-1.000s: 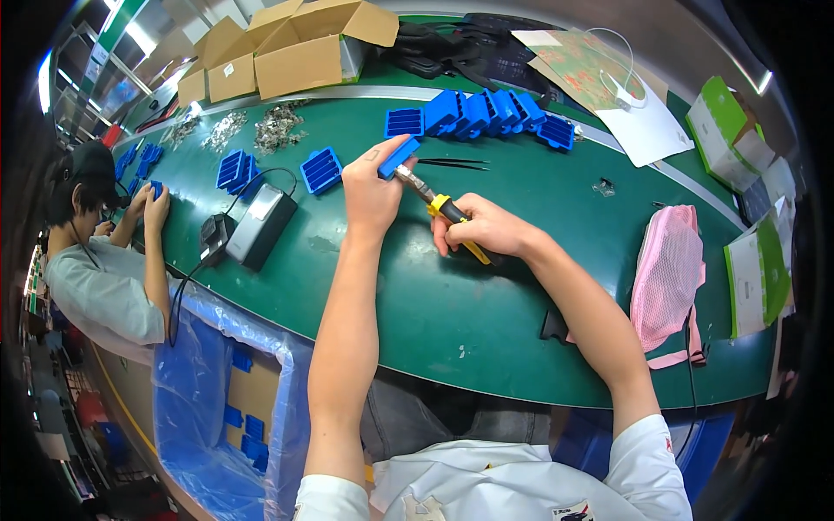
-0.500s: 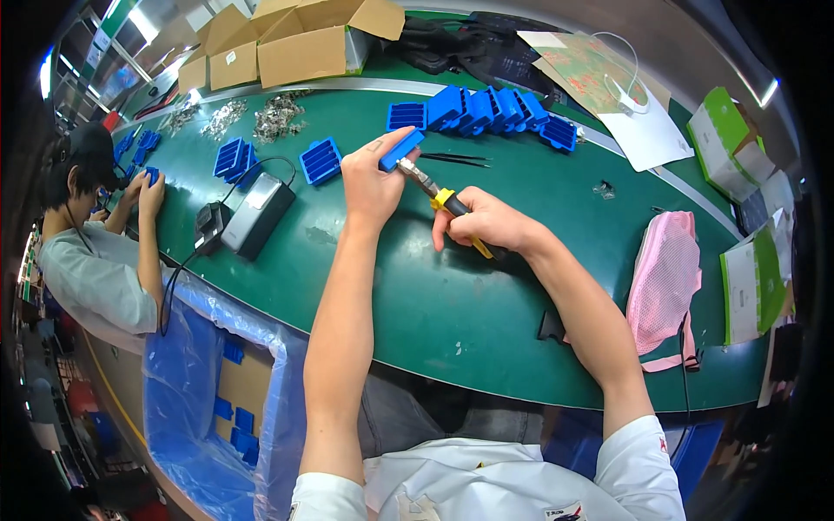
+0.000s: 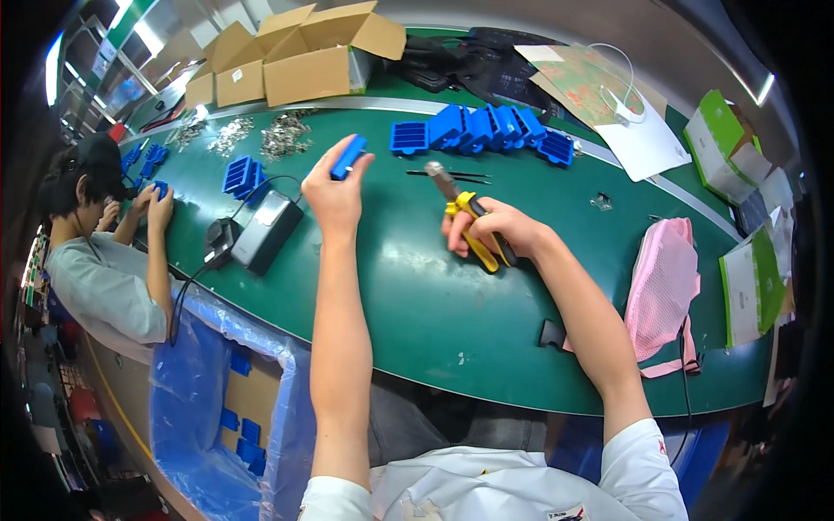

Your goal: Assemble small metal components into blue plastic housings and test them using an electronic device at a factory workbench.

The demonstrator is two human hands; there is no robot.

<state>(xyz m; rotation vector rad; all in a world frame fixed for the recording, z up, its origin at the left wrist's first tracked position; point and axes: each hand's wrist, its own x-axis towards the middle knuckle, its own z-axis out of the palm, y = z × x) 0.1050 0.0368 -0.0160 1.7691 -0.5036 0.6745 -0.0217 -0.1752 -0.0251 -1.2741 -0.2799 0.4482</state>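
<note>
Blue plastic part (image 3: 348, 156) is pinched in left hand (image 3: 334, 193) fingers; right hand (image 3: 491, 233) grips yellow-handled pliers (image 3: 467, 217).

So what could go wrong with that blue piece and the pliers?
The left hand pinches the blue plastic piece only at its end, up in the air, so it might slip and drop onto the green table or toward the blue-lined bin at the edge. The right hand holds yellow-handled pliers close by; their metal tip could poke fingers if the hands meet carelessly.
</note>
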